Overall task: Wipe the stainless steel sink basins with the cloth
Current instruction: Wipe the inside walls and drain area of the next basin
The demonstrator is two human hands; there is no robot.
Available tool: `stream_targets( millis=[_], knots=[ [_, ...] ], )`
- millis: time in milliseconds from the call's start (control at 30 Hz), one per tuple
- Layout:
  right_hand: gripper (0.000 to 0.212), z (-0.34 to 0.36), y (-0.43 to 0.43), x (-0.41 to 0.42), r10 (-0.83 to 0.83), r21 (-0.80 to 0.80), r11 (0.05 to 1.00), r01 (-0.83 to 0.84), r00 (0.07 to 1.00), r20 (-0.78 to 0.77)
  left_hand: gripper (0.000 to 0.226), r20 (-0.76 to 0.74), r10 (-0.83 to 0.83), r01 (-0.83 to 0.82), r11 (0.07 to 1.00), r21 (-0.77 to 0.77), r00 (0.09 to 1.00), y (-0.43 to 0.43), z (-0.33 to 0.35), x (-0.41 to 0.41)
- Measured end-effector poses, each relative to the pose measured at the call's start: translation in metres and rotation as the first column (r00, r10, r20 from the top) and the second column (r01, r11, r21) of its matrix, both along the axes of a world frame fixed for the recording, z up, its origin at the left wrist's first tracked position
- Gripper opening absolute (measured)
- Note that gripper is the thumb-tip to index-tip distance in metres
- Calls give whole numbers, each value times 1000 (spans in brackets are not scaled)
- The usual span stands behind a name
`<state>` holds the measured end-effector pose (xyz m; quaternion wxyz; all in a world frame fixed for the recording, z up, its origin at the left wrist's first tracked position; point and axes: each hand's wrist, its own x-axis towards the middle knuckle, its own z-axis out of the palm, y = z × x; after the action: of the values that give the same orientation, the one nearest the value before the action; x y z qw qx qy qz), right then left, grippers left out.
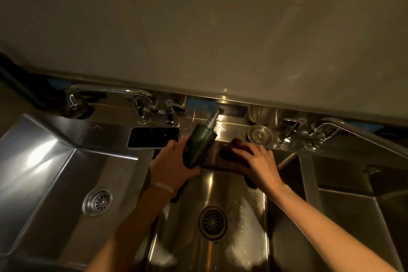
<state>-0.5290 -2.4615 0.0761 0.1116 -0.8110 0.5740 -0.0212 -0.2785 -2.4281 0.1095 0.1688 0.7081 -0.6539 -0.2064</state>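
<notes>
Three stainless steel basins lie side by side: the left basin (66, 179), the middle basin (234, 187) and the right basin (353, 205). My left hand (172, 165) grips a dark green pump bottle (199, 146), tilted, over the far edge of the middle basin. My right hand (258, 161) presses with spread fingers on a dark cloth (227, 152) against the middle basin's back rim. Part of the cloth hangs below my palm into the basin.
A black phone (152, 138) lies on the ledge left of the bottle. A faucet (110, 95) with taps stands behind the left basin, another tap set (309, 130) at the right. A round metal strainer (259, 133) sits on the ledge. A tiled wall rises behind.
</notes>
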Motion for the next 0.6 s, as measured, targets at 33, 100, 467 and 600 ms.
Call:
stream_targets(
  millis=[33, 100, 467, 600],
  knots=[
    [51, -1, -11, 11, 15, -16, 1000, -15, 1000, -27, 90, -40, 23, -22, 999, 42, 999, 10, -6, 8],
    [51, -3, -34, 37, 44, -43, 998, -46, 997, -58, 90, -83, 68, -62, 995, 72, 994, 29, -16, 22],
    [42, -29, -99, 117, 89, 6, 996, -89, 985, -145, 89, -199, 213, -197, 976, 97, 957, 53, -42, 44],
    [41, -27, -98, 86, 5, -33, 999, -13, 973, -229, 89, -247, 223, -198, 973, 122, 943, 51, -42, 44]
  ],
)
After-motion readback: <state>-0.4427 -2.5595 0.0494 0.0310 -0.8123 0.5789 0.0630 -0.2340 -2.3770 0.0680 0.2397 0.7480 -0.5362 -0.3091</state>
